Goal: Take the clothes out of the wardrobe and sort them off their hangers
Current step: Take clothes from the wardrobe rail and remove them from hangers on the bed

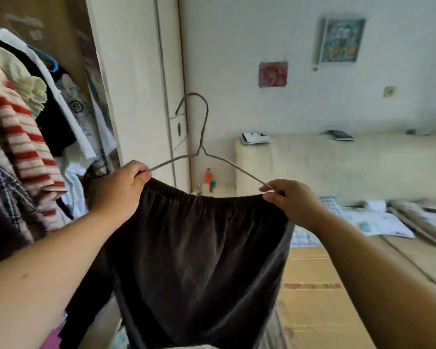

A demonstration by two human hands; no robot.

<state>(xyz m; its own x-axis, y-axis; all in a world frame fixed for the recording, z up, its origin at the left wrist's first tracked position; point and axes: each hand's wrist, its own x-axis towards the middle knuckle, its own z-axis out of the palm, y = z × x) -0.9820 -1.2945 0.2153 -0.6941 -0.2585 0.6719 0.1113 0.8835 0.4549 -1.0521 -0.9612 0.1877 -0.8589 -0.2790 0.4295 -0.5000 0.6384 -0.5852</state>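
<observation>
A dark brown garment with an elastic waistband hangs from a thin grey wire hanger, held up in front of me. My left hand grips the left end of the hanger together with the waistband corner. My right hand pinches the right end of the hanger and the waistband there. The hook points upward, free of any rail. The open wardrobe at the left still holds hanging clothes, among them a red-and-white striped top, a plaid shirt and a white garment on a blue hanger.
A cream wardrobe door stands behind the hanger. A bed with a bamboo mat fills the lower right, with papers and a checked cloth on it. A cream headboard, bottles and wall pictures lie beyond.
</observation>
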